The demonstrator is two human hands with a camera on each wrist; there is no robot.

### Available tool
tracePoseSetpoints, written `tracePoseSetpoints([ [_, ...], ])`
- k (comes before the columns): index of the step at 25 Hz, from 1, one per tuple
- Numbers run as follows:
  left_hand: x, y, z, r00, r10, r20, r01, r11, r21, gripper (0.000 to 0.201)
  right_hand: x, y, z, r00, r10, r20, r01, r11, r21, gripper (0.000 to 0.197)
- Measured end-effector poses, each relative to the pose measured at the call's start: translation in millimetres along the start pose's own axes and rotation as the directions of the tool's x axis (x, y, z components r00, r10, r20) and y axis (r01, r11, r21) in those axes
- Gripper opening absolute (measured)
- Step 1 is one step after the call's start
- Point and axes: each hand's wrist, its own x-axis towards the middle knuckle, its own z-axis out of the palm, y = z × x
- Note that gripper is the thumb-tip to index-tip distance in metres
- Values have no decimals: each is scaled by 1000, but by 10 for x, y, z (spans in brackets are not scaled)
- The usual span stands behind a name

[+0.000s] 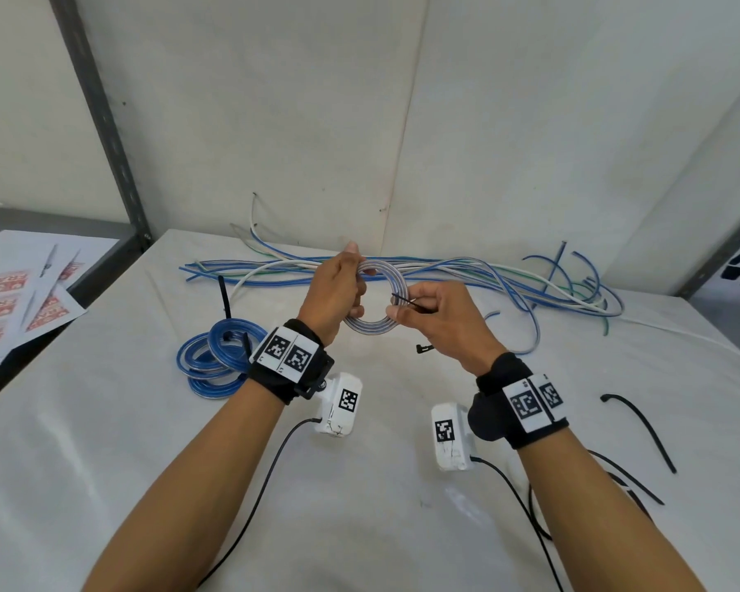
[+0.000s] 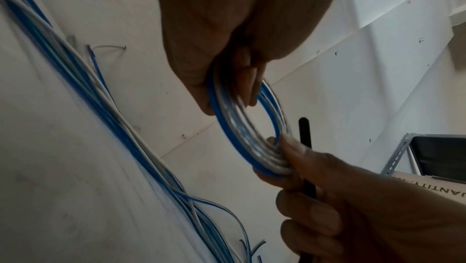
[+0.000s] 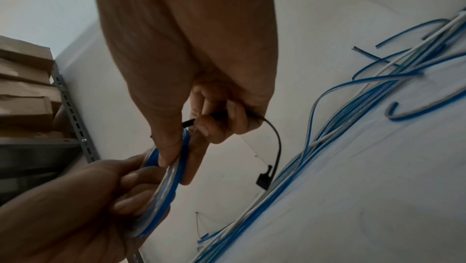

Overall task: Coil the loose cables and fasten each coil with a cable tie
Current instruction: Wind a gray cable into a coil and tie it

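A white cloth covers the counter (image 1: 359,463), which sits in a corner of white wall panels. Held up above the cloth, in front of the loose cables (image 1: 445,271) strewn along the back wall, is a small blue-and-clear coil (image 1: 381,322). The left hand (image 1: 336,292) grips the coil's left side, fingers curled through the ring. The right hand (image 1: 436,318) pinches the coil's lower right edge between thumb and forefinger while its other fingers trap a black cable tie (image 3: 273,133), whose head dangles below. Left of the held coil, a tied blue coil (image 1: 214,361) lies on the cloth; spare ties (image 1: 641,429) lie to its right. The likely slip: while the tie tip is threaded through, either pinch may loosen and the springy loops could fan out. Both wrists are raised, palms turned inward.
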Motion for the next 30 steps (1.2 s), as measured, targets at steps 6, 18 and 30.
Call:
tracePoseSetpoints([
  [6, -52, 57, -12, 998, 41, 56, -47, 993, 110, 51, -10, -77, -92, 999, -27, 18, 27, 999, -30, 24],
  [18, -107, 77, -20, 961, 169, 218, -238, 907, 347, 54, 44, -221, -259, 972, -215, 90, 224, 969, -101, 41],
  [30, 154, 228, -361, 954, 74, -290, -179, 918, -353, 47, -104, -107, -273, 977, -204, -68, 211, 969, 131, 40],
])
